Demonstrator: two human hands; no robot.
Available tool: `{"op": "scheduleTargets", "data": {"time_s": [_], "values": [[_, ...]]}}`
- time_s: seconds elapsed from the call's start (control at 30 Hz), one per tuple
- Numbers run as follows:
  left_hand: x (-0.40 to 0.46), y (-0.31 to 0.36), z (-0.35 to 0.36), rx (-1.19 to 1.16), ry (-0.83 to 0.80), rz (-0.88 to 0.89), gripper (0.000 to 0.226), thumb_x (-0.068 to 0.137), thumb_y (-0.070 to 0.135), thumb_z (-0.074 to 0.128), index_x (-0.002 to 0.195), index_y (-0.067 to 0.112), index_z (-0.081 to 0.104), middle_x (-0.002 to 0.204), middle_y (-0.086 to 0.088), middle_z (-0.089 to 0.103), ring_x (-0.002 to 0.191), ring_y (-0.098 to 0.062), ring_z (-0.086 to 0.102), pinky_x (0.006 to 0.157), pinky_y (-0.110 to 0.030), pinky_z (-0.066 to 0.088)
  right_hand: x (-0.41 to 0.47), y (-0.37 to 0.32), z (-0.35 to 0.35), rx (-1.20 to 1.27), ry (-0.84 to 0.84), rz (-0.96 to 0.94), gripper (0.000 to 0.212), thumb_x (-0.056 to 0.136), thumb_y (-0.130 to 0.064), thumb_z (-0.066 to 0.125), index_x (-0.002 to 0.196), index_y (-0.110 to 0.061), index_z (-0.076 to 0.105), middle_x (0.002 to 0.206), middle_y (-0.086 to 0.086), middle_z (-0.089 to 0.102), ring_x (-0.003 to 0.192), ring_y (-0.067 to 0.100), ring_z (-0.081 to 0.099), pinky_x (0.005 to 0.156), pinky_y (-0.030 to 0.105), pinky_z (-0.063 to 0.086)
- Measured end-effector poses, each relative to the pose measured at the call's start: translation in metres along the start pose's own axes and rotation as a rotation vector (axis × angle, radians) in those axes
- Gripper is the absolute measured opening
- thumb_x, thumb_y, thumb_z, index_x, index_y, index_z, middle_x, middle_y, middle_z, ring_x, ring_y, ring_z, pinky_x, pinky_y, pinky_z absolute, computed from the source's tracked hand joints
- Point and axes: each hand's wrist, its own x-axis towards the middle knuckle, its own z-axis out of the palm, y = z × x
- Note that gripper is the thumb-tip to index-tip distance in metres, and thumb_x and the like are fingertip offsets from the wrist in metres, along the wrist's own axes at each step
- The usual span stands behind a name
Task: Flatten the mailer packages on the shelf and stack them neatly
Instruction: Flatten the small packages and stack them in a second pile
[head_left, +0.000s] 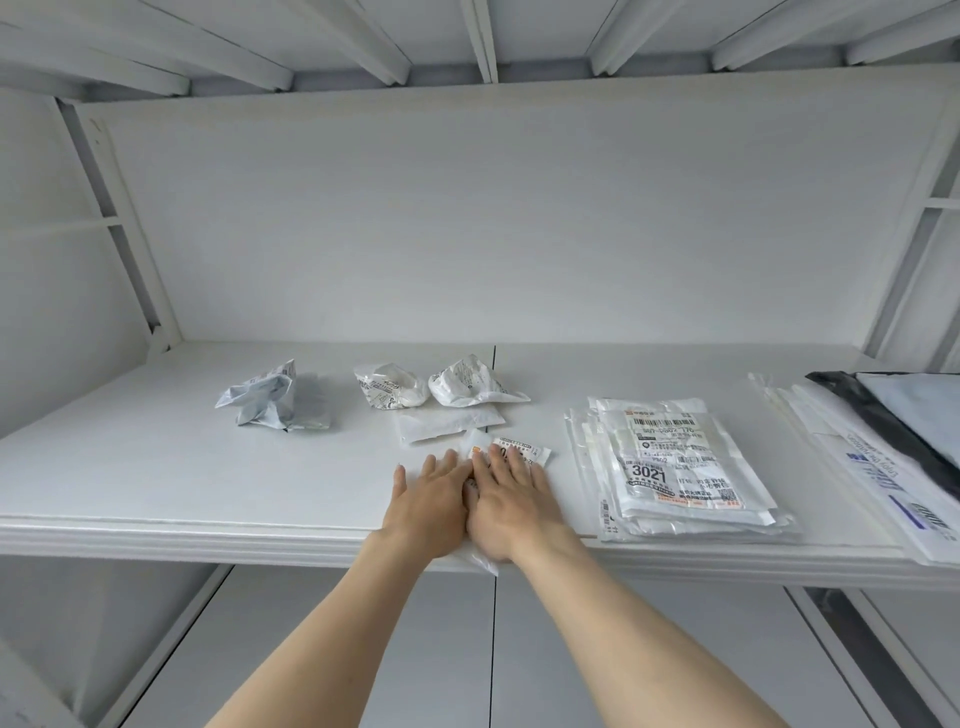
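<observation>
At the shelf's (208, 467) front edge, left hand (428, 501) and right hand (511, 501) press side by side, fingers straight and flat, on a thin white mailer (519, 451) — its near corner overhangs, so slick film could slide off. Crumpled mailers (389, 387) wait behind; the flattened stack (680, 467) sits right.

White shelf (208, 478) holds crumpled mailers (270, 397) beyond the hands (511, 506), a flattened stack (675, 467) to their right.
</observation>
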Motion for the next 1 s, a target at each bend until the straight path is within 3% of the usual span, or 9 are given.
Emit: {"op": "scheduleTargets", "data": {"time_s": [0.1,0.23,0.4,0.73,1.0], "values": [[-0.003,0.003,-0.008,0.07,0.072,0.039,0.055,0.101,0.017,0.028,0.154,0.025,0.018,0.164,0.001,0.004,0.151,-0.018,-0.001,0.121,-0.046,0.001,-0.005,-0.001,-0.005,-0.007,0.013,-0.015,0.057,0.104,-0.037,0.012,0.157,-0.017,0.003,0.164,0.005,-0.002,0.151,0.023,-0.008,0.121,0.044,-0.003],[0.0,0.006,-0.013,-0.059,0.188,0.098,0.052,0.103,0.019,0.024,0.154,0.02,0.021,0.164,-0.001,0.009,0.151,-0.016,0.002,0.122,-0.035,0.005,0.004,0.004,-0.018,0.094,0.129,-0.009,0.054,0.104,-0.033,0.017,0.154,-0.013,0.016,0.163,0.01,0.007,0.151,0.025,-0.001,0.121,0.041,0.002],[0.012,-0.001,-0.002,-0.142,0.066,0.15,0.06,0.099,0.017,0.031,0.156,0.024,0.014,0.164,0.001,0.01,0.151,-0.014,0.006,0.121,-0.03,0.008,0.019,0.002,-0.01,0.034,0.039,0.008,0.059,0.103,-0.029,0.019,0.156,-0.007,0.004,0.164,0.011,-0.003,0.151,0.025,-0.006,0.122,0.039,-0.001],[0.021,-0.008,-0.001,-0.097,-0.046,0.149,0.06,0.101,0.021,0.029,0.156,0.025,0.005,0.164,0.003,0.004,0.151,-0.012,0.003,0.122,-0.038,-0.001,0.027,0.007,0.0,0.029,0.021,0.029,0.058,0.104,-0.037,0.009,0.156,-0.015,-0.004,0.164,0.003,-0.011,0.15,0.018,-0.012,0.121,0.035,-0.008],[0.017,-0.007,-0.003,-0.036,-0.111,0.0,0.052,0.103,0.034,0.016,0.154,0.035,0.004,0.163,0.013,-0.002,0.15,-0.008,-0.003,0.118,-0.053,-0.006,0.018,0.004,-0.003,0.065,0.077,0.027,0.057,0.104,-0.034,0.011,0.157,-0.011,0.005,0.164,0.007,-0.002,0.151,0.019,-0.006,0.122,0.036,-0.005]]}}
